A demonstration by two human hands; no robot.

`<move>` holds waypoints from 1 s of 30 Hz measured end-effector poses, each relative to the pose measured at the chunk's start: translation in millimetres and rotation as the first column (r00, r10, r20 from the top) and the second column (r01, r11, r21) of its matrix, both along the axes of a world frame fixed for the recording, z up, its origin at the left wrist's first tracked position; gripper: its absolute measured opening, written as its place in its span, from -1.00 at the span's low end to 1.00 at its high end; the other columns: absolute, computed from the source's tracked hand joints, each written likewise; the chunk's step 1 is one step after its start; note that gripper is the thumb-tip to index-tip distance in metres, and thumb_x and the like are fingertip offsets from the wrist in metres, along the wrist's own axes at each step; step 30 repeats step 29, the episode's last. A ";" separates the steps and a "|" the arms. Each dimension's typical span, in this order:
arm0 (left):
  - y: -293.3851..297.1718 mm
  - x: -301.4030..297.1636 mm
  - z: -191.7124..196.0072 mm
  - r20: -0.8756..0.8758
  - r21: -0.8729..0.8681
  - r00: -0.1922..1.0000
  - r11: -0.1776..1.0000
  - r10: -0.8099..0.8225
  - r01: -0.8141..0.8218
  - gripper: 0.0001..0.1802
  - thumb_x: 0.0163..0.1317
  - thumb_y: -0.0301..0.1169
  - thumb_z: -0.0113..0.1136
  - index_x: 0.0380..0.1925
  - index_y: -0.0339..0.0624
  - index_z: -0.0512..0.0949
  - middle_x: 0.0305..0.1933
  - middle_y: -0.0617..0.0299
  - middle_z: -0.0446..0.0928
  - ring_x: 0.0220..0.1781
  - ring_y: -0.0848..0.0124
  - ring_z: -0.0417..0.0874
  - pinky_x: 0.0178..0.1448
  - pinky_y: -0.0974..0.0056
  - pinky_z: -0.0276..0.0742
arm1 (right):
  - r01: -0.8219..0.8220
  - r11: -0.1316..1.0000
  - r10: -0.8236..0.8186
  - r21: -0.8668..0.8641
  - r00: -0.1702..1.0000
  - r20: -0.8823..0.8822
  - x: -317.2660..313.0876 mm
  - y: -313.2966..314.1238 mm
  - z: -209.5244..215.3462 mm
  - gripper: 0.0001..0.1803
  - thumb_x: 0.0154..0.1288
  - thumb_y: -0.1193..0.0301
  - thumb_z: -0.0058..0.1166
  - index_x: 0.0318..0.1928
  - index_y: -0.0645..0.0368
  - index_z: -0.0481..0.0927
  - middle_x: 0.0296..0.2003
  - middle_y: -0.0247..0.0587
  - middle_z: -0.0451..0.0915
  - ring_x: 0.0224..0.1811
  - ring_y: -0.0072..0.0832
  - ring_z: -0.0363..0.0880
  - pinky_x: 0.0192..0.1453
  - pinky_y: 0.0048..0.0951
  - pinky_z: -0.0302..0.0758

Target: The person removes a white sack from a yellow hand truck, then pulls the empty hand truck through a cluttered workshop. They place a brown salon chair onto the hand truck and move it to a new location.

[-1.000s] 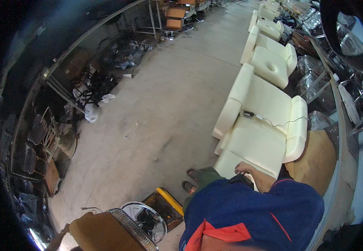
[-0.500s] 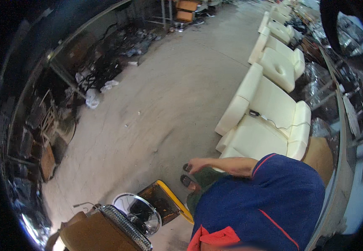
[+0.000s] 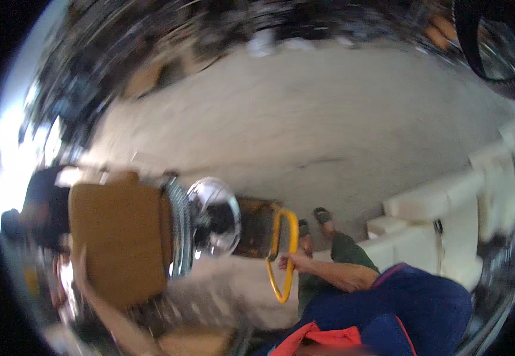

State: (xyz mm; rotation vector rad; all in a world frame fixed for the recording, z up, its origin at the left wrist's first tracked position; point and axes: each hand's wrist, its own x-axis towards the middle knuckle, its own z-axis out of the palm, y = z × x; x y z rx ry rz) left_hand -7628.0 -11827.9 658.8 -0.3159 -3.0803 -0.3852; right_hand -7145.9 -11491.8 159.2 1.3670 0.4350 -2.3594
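My right hand [image 3: 295, 261] is wrapped round the yellow handle [image 3: 293, 232] of a dark, flat trolley [image 3: 258, 234]. A brown padded swivel chair [image 3: 117, 237] lies tipped on its side to the left of the handle. Ribbed chrome trim [image 3: 178, 228] runs along one edge of it, and its round chrome base [image 3: 234, 204] faces the handle. From the lower edge my left forearm reaches up to the chair's far-left side, where my left hand [image 3: 80, 265] lies against the padding. Blur hides how its fingers are set.
Cream padded seats [image 3: 426, 202] stand in a row at the right. Past the chair on the left is a person in dark clothing [image 3: 47, 204], blurred. Dark clutter and a brown board [image 3: 145, 80] line the far edge of the concrete floor [image 3: 305, 113].
My view has swung to the left. My right hand, earlier away from the trolley, has taken hold of the yellow handle, which has been raised. My left forearm has come into view beside the chair.
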 end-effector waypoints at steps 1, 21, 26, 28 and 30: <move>-0.9 -6.6 3.0 0.000 -0.011 1.000 1.000 0.024 -0.024 -0.11 0.23 0.13 0.20 0.37 -0.29 0.27 0.24 -0.17 0.47 0.22 0.07 0.53 0.25 0.06 0.45 | -0.016 1.000 0.014 -0.011 0.992 -0.128 -1.5 -1.6 -2.0 -0.72 0.39 0.21 0.15 -0.23 0.21 0.55 -0.46 -0.25 0.57 -0.45 -0.36 0.59 -0.32 -0.28 0.58; -72.8 -227.0 -12.1 -0.151 -0.062 0.956 0.962 0.253 -0.264 -0.15 0.24 0.30 0.04 0.29 -0.14 0.47 0.35 0.02 0.47 0.41 0.15 0.42 0.46 0.20 0.23 | 0.028 0.998 -0.028 0.051 1.000 0.013 -102.4 -10.4 11.5 -0.82 0.33 0.43 0.06 -0.40 0.17 0.37 -0.63 -0.29 0.30 -0.58 -0.38 0.36 -0.36 -0.22 0.47; -101.1 -266.1 -22.9 -0.192 -0.045 0.968 0.984 0.160 -0.172 -0.18 0.31 0.28 -0.04 0.32 -0.14 0.44 0.37 0.05 0.44 0.43 0.16 0.40 0.48 0.20 0.18 | -0.014 0.998 0.011 0.065 0.999 0.049 -109.6 6.2 10.3 -0.79 0.35 0.38 0.03 -0.42 0.10 0.35 -0.62 -0.32 0.27 -0.56 -0.40 0.30 -0.30 -0.26 0.40; -108.0 -270.3 -20.2 -0.167 -0.033 0.939 0.950 0.301 -0.310 -0.19 0.33 0.27 -0.05 0.33 -0.13 0.44 0.38 0.06 0.43 0.44 0.17 0.39 0.49 0.21 0.16 | -0.091 0.994 0.089 0.052 0.995 0.042 -109.5 19.7 6.6 -0.78 0.34 0.31 0.07 -0.39 0.09 0.35 -0.58 -0.33 0.28 -0.54 -0.40 0.29 -0.27 -0.24 0.38; -109.1 -268.1 -26.3 -0.125 0.088 0.967 0.974 0.221 -0.211 -0.13 0.32 0.30 -0.01 0.37 -0.18 0.37 0.42 0.04 0.38 0.45 0.23 0.36 0.52 0.22 0.13 | -0.126 0.992 0.126 0.011 0.992 -0.015 -108.6 23.9 1.7 -0.76 0.32 0.27 0.12 -0.34 0.09 0.36 -0.54 -0.33 0.31 -0.53 -0.40 0.31 -0.25 -0.20 0.38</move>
